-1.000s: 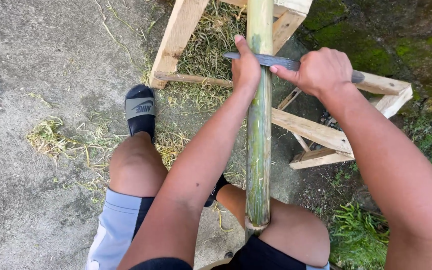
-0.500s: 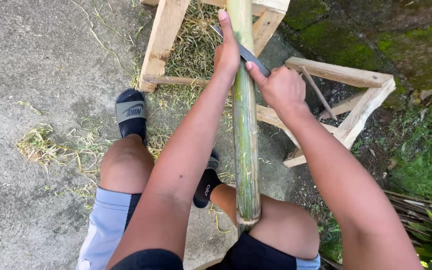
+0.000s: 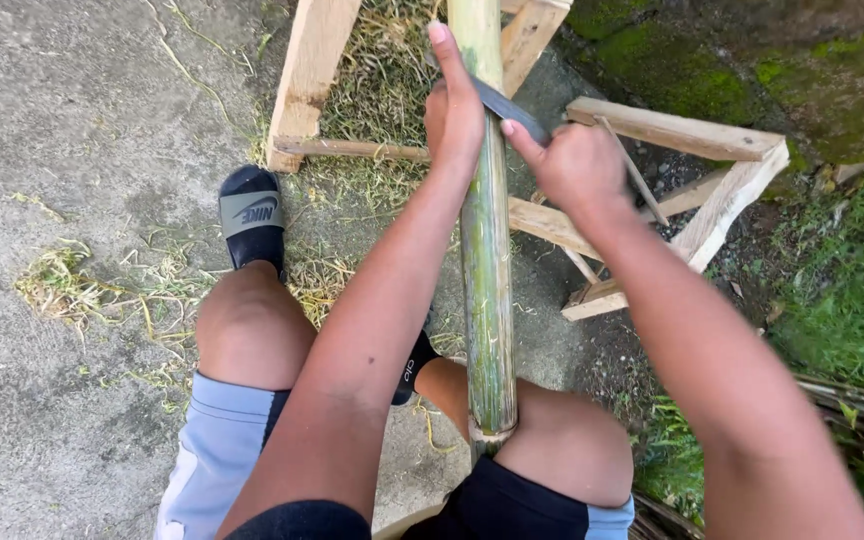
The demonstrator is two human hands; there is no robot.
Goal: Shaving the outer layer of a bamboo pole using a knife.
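Note:
A long green bamboo pole [image 3: 487,290] runs from my lap up and away over a wooden frame [image 3: 652,150]. A dark metal blade [image 3: 508,105] lies across the pole near the top of the view. My right hand [image 3: 577,165] grips the blade's handle end on the pole's right side. My left hand [image 3: 455,100] rests on the blade's other end and the pole, fingers stretched upward. The pole's near end sits against my right thigh.
My left foot in a black slide sandal [image 3: 252,215] rests on the concrete ground [image 3: 82,120]. Pale bamboo shavings [image 3: 62,285] lie scattered around it. Mossy stone [image 3: 752,60] and green plants [image 3: 852,290] stand to the right.
The blade and both hands have slid along the pole, tilting from level to slanted. The view has shifted, and the pole now sits more to the left against the wooden frame.

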